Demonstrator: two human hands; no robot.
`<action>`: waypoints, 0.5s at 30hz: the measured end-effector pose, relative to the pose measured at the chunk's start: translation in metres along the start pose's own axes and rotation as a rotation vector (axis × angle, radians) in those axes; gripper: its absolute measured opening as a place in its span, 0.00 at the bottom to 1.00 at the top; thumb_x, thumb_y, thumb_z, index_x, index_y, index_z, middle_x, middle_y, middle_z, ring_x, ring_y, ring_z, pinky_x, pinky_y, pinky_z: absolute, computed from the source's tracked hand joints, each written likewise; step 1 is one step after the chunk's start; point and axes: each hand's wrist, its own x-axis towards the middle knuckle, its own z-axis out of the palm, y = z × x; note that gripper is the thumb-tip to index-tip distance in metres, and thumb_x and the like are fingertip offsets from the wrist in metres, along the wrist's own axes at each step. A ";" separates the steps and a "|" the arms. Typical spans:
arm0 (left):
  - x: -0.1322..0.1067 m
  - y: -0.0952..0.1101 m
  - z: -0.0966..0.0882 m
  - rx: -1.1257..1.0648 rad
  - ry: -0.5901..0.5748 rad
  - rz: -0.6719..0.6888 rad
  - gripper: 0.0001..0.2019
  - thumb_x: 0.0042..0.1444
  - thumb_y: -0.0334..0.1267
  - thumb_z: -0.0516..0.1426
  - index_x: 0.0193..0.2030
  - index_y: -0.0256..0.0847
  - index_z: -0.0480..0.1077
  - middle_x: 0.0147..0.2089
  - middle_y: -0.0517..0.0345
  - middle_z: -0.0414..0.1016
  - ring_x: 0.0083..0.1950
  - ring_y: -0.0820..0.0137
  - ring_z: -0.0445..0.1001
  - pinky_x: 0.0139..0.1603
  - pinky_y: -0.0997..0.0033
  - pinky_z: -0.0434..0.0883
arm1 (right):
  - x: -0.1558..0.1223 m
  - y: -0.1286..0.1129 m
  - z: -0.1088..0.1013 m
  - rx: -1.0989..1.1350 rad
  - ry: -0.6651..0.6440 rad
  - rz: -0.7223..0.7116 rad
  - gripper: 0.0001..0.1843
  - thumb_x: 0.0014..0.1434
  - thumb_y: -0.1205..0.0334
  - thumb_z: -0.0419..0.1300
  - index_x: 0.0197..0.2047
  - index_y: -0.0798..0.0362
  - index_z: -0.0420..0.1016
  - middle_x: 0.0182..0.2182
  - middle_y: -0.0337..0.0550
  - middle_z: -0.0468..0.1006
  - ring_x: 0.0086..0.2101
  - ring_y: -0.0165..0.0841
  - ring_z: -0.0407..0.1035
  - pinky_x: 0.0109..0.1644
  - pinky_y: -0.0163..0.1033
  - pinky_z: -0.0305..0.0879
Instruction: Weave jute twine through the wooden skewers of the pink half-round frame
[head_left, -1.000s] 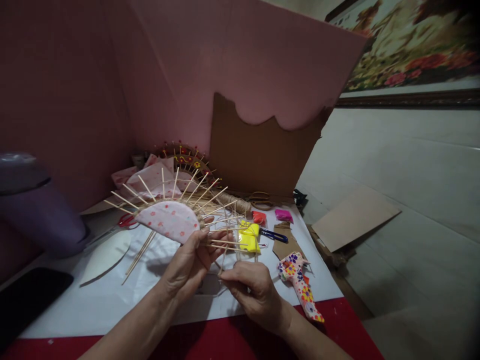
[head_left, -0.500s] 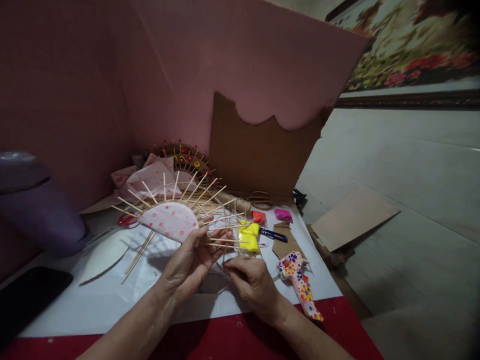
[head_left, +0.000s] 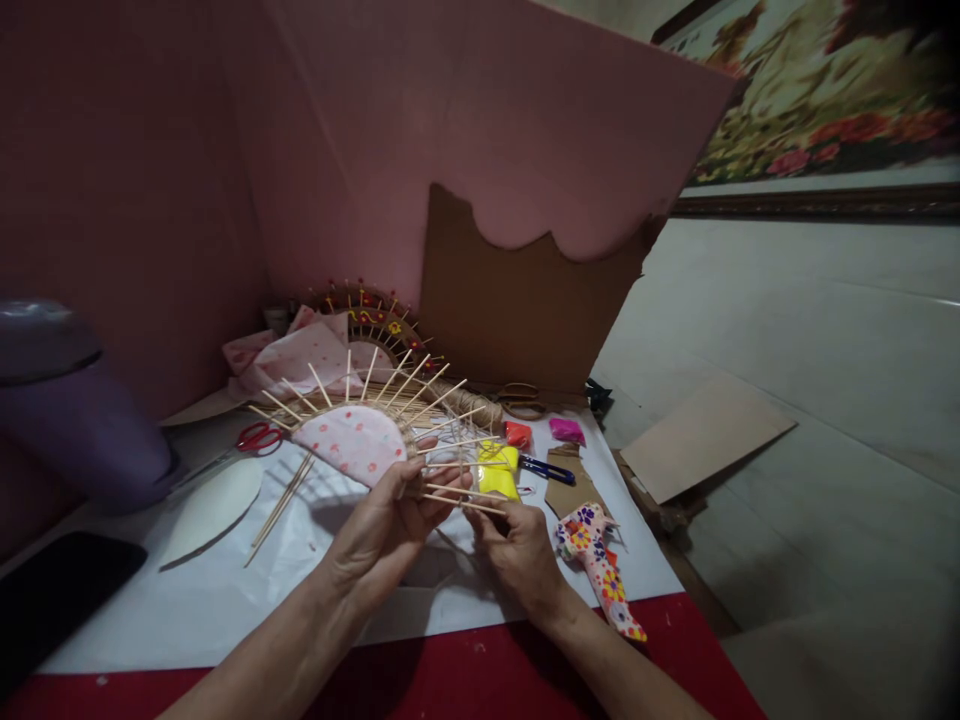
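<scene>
A half-round piece covered in pink dotted cloth (head_left: 352, 440) has thin wooden sticks fanning out from its curved edge, with brown twine wound along their bases. My left hand (head_left: 394, 520) is closed around its right end, thumb on the cloth and fingers behind the sticks. My right hand (head_left: 517, 555) pinches close to the lowest sticks (head_left: 469, 493), its fingertips beside a strand of twine; the exact grip is partly hidden. Behind the fan lies a roll of twine (head_left: 480, 408).
Red-handled scissors (head_left: 260, 438), a white leaf-shaped piece (head_left: 214, 512) and loose sticks (head_left: 281, 508) lie left. On the right are a yellow packet (head_left: 499, 470), blue snips (head_left: 547, 469) and a flowered cloth shape (head_left: 596, 570). A purple bottle (head_left: 82, 430) stands far left; cut cardboard (head_left: 517, 310) leans behind.
The fan has moved slightly right and down, uncovering more of the red scissors. My right hand has shifted right and up, from below the lowest sticks to alongside their ends.
</scene>
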 end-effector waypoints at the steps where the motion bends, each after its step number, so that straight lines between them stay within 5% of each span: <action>1: 0.000 0.000 -0.001 0.008 -0.002 -0.026 0.03 0.54 0.31 0.54 0.34 0.37 0.68 0.35 0.49 0.79 0.41 0.64 0.78 0.43 0.66 0.70 | 0.000 0.000 0.000 -0.006 -0.001 0.002 0.10 0.59 0.65 0.56 0.39 0.53 0.78 0.33 0.44 0.80 0.32 0.32 0.73 0.39 0.35 0.68; 6: 0.000 0.000 -0.004 0.021 -0.048 -0.085 0.04 0.53 0.33 0.55 0.35 0.36 0.70 0.37 0.48 0.79 0.44 0.60 0.76 0.38 0.65 0.70 | 0.001 -0.001 -0.004 -0.038 0.032 0.038 0.10 0.59 0.63 0.55 0.36 0.56 0.78 0.28 0.44 0.79 0.27 0.31 0.71 0.31 0.33 0.66; 10: -0.001 -0.001 -0.004 -0.036 -0.075 -0.122 0.04 0.54 0.31 0.55 0.36 0.36 0.70 0.38 0.47 0.79 0.42 0.62 0.77 0.44 0.58 0.70 | 0.002 -0.003 -0.009 -0.031 0.074 0.071 0.09 0.58 0.63 0.56 0.32 0.56 0.77 0.25 0.41 0.77 0.25 0.30 0.70 0.28 0.31 0.65; 15: 0.000 0.000 -0.003 -0.034 -0.054 -0.116 0.05 0.54 0.29 0.54 0.37 0.33 0.70 0.38 0.42 0.79 0.42 0.62 0.77 0.44 0.64 0.72 | 0.002 -0.001 -0.011 -0.035 0.086 0.077 0.08 0.57 0.63 0.56 0.32 0.56 0.75 0.25 0.40 0.76 0.25 0.29 0.69 0.28 0.31 0.64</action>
